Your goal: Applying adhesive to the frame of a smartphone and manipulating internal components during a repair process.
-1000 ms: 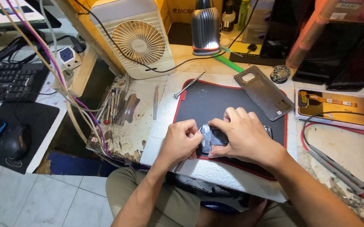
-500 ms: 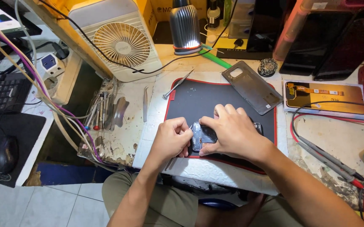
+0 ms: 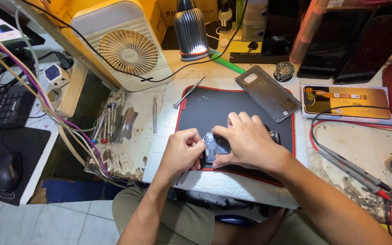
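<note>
Two hands, left hand [image 3: 183,149] and right hand [image 3: 249,141], one opened phone [image 3: 215,146], one grey back cover [image 3: 268,93], one fan [image 3: 130,51], one screwdriver [image 3: 188,92], one keyboard [image 3: 1,105], one mouse [image 3: 5,170]

phone [image 3: 216,146] mostly under hands (tweezer tips hidden)

Worn workbench [image 3: 363,149], pale tiled floor [image 3: 60,222]
</note>
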